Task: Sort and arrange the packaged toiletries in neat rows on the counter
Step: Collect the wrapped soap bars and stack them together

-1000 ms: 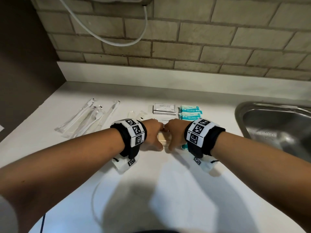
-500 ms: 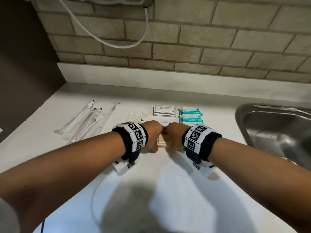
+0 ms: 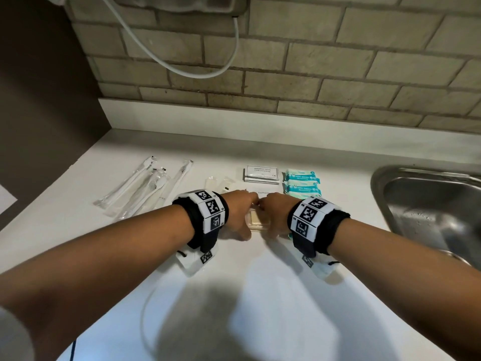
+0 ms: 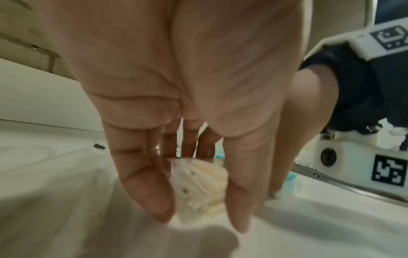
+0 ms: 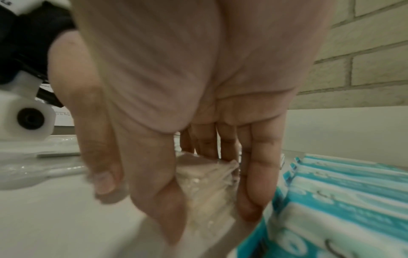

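A small stack of cream soap bars in clear wrap [image 3: 256, 221] lies mid-counter. My left hand [image 3: 242, 214] grips it from the left and my right hand [image 3: 273, 214] from the right, knuckles nearly touching. In the left wrist view, thumb and fingers [image 4: 145, 188] bracket the soap [image 4: 198, 183]. The right wrist view shows the right hand's fingers [image 5: 249, 192] and thumb round the soap [image 5: 205, 188], close beside teal wet-wipe packs [image 5: 342, 200]. Behind the hands lie shampoo sachets [image 3: 261, 173], wet-wipe packs [image 3: 302, 182] and a white toothpaste box [image 3: 264, 193].
Wrapped toothbrushes [image 3: 140, 188] lie fanned at the left, with two small clear sachets [image 3: 217, 184] beside them. A steel sink [image 3: 429, 204] is set in the counter at the right. A brick wall with a hanging white cable [image 3: 197, 71] rises behind.
Both hands stay clasped on the soap stack and have shifted only slightly; the other packs have not moved.
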### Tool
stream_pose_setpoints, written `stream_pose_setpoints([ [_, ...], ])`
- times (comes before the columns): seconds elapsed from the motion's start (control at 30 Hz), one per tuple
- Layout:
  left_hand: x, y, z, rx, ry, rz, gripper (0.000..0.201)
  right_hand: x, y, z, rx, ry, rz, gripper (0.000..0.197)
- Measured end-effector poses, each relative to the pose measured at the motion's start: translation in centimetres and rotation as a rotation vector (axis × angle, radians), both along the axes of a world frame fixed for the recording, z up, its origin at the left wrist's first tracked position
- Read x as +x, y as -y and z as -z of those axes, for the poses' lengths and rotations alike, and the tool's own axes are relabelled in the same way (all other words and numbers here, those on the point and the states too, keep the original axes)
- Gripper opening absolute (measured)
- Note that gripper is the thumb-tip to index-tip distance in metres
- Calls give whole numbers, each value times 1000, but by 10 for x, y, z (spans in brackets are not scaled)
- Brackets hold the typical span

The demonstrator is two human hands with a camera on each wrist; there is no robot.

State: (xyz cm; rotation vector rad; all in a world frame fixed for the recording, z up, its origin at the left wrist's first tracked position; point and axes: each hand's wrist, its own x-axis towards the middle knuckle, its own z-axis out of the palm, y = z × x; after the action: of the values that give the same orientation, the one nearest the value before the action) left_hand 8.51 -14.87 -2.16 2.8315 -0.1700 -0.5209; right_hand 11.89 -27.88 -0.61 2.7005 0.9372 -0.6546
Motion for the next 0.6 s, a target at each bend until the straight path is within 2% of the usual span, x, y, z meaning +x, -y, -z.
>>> stream_pose_setpoints([
  [0.1,0,-19,-20,-95,-10,5,76,0,0,-18,38,10,-6,72],
  [0.17,3,-40,-38,-128,8,-30,71,1,-4,-34,111,36,12,81],
  [0.23,7,-66,-53,-127,83,-58,55,1,-14,-48,189,91,22,77],
  [0.33,10,-100,-58,-59,187,-80,32,-6,-37,-55,274,134,21,53],
  [0.43,12,-118,-46,81,129,-3,35,-23,-62,-45,287,74,56,36],
  [0.53,7,-120,-30,194,58,98,43,-42,-81,-22,248,-5,68,38],
  [0.6,6,-118,-17,205,32,111,47,-51,-87,-8,228,-16,101,42],
])
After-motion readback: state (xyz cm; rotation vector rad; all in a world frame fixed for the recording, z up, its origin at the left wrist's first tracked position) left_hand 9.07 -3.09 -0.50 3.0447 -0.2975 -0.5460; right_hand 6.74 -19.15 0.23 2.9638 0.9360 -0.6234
